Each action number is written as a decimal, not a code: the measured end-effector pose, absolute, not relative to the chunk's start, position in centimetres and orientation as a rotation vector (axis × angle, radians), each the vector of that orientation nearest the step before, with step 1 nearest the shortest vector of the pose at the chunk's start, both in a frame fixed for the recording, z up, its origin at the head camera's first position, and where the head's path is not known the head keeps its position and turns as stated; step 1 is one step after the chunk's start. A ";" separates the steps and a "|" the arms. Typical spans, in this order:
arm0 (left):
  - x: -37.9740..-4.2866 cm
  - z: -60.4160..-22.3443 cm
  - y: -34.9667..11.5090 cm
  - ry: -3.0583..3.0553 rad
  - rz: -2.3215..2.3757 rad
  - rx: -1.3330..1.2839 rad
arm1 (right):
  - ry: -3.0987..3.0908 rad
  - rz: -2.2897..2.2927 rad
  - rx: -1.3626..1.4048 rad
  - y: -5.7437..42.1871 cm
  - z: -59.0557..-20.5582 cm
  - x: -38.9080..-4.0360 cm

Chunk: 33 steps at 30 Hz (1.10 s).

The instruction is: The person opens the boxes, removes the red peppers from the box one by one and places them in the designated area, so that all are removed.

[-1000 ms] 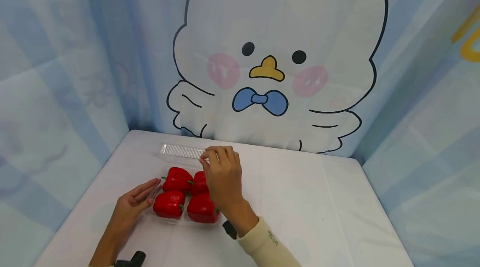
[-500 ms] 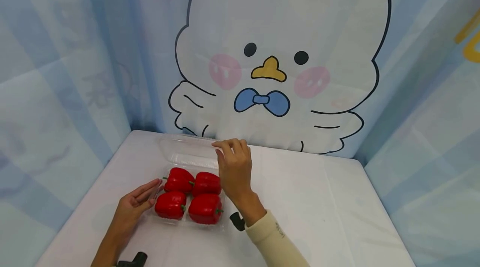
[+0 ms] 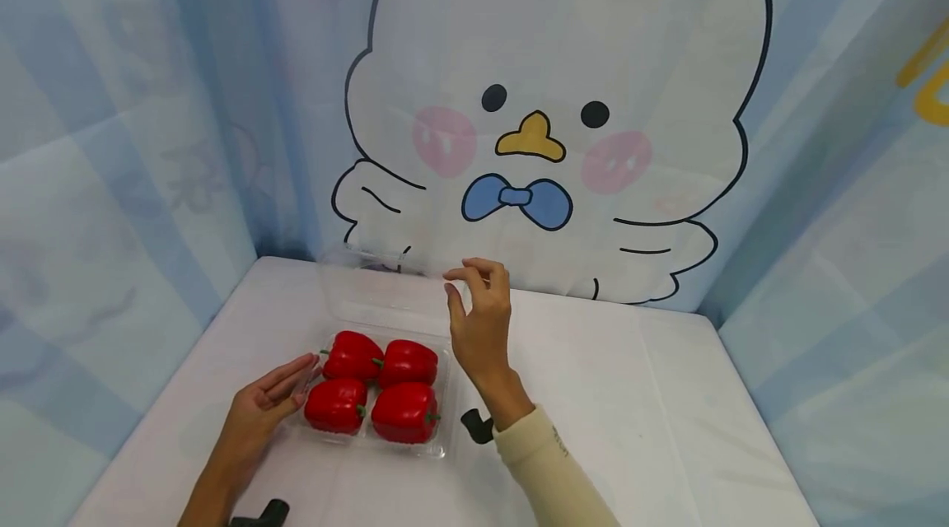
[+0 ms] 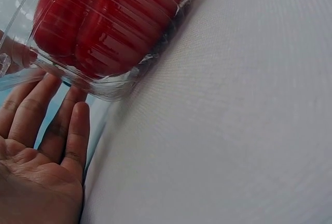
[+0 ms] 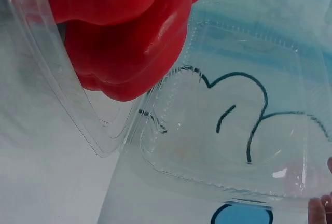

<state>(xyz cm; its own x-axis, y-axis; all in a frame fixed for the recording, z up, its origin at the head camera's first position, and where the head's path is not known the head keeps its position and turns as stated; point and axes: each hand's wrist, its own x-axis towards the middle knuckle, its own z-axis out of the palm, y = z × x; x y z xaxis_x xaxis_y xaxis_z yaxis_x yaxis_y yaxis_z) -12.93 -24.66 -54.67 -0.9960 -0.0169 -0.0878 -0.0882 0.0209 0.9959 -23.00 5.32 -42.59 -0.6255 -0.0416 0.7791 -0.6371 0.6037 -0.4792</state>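
Several red bell peppers point(image 3: 404, 413) with green stems sit in a clear plastic clamshell box point(image 3: 433, 450) on the table. Its clear lid point(image 3: 385, 292) stands raised at the back, away from the peppers. With thumb and fingertips, my right hand point(image 3: 482, 325) pinches the lid's right edge; in the right wrist view only fingertips point(image 5: 319, 211) show at the lid's corner. My left hand point(image 3: 259, 408) touches the box's left side. In the left wrist view, its straight fingers point(image 4: 78, 136) reach the rim below a pepper point(image 4: 114, 27), while the thumb shows partly through the plastic.
A white cloth covers the table point(image 3: 593, 412). Behind it hangs a curtain point(image 3: 519, 247) printed with a cartoon bird, and pale blue curtains point(image 3: 119, 181) close in both sides. A dark wrist mount point(image 3: 477, 426) sits by the right sleeve point(image 3: 552, 465).
My right hand has moved up and to the right, swinging the lid further up and back off the peppers. The left hand has stayed at the box's left side.
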 end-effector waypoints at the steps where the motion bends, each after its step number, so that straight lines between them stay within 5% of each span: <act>1: -12.9 -54.7 -24.7 2.202 2.162 -0.119 | -2.077 1.030 0.521 5.4 -42.7 -23.1; 33: -13.1 -54.3 -24.5 2.193 2.132 -0.211 | -2.202 1.359 0.396 7.0 -47.1 -25.5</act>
<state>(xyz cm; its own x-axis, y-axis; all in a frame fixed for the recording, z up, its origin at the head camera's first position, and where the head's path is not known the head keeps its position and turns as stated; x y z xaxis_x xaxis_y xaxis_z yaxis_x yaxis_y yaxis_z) -13.07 -24.52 -54.33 -0.9876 -0.0453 -0.1500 -0.1512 0.0247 0.9882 -25.51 6.99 -47.09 -0.8232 0.0222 0.5673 -0.4971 0.4545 -0.7391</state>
